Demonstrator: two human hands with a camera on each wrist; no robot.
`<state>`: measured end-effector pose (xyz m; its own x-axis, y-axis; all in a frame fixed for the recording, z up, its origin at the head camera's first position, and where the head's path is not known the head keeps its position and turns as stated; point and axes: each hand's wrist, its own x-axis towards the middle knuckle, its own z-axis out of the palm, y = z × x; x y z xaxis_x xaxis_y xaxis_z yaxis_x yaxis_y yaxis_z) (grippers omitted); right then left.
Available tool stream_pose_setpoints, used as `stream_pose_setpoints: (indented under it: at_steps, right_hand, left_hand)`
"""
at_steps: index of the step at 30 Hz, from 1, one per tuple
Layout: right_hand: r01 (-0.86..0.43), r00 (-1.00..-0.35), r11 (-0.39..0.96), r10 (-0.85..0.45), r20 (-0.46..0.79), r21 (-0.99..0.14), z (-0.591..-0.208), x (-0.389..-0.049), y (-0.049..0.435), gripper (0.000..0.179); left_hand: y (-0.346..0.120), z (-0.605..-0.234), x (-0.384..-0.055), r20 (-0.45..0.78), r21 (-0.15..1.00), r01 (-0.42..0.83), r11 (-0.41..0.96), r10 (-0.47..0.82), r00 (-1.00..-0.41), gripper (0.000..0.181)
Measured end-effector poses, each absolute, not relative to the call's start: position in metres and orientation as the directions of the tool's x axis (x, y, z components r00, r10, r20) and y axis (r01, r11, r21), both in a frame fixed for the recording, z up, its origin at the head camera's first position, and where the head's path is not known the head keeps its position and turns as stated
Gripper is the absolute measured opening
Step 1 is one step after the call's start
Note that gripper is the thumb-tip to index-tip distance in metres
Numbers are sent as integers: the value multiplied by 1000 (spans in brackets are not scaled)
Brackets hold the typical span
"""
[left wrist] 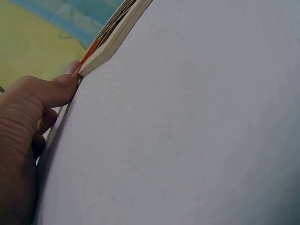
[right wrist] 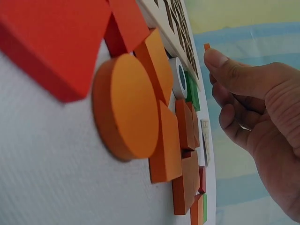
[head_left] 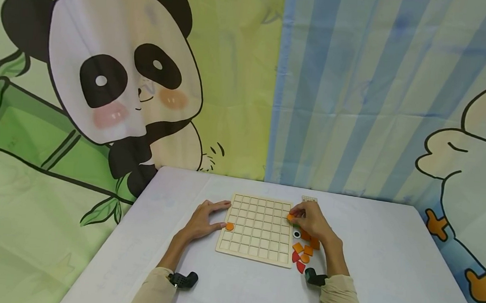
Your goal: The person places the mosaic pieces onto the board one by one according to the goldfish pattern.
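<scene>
A pale wooden grid board point(head_left: 253, 259) lies on the table between the two hands. My left hand point(head_left: 203, 220) rests along its left edge, thumb and fingers spread apart. The left thumb tip is right at the rim, close beside an orange round piece point(head_left: 229, 226) in a left-side cell. Over the board's right edge, my right hand point(head_left: 313, 221) pinches a small orange piece point(head_left: 290, 217) between thumb and fingers. In the right wrist view only a sliver of that held piece point(right wrist: 206, 46) shows above the thumb; its shape is mostly hidden.
Right of the board lie several loose pieces: orange squares point(head_left: 308, 250), an orange disc point(right wrist: 133, 108), red pieces point(head_left: 300, 267), a white ring point(head_left: 297, 234) and a green piece point(right wrist: 191, 91). A small patterned pale item point(head_left: 309, 199) lies behind the right hand. A printed curtain point(head_left: 238, 99) backs the white table point(head_left: 409, 269).
</scene>
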<state>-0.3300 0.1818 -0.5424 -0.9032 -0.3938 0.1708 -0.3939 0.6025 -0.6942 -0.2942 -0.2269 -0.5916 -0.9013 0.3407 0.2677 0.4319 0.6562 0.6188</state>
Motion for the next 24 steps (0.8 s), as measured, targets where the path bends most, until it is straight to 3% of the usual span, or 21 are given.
stream_pose_setpoints:
  at_steps: [24]
  right_hand:
    - [-495,-854,568,-459,246,-657,-543,-328,165,16]
  left_hand:
    - [-227,-596,-297,272,606,429,670,332,-903,65]
